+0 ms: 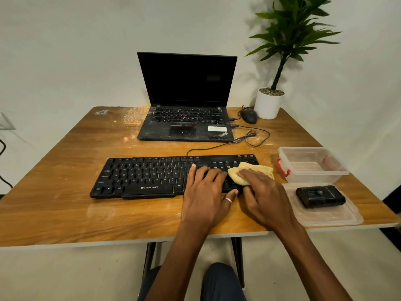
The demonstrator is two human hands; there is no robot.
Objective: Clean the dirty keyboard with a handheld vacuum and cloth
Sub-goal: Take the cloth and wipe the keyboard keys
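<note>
Your arms cross the near edge of the counter (65,224). Your left hand (204,192) lies flat on the keyboard (141,177), fingers straight and spread, holding nothing. Just beside it, your right hand (263,192) curls its fingers on the yellow cloth (256,167) and presses it on the keyboard's right end. Wide open wood lies left of the keyboard. The black vacuum (320,196) rests on a clear lid (325,220) at the near right corner, apart from your fingers. A clear box (314,170) sits behind it at the right edge. By the far edge stand the laptop (186,83), mouse (249,116) and plant pot (268,105).
</note>
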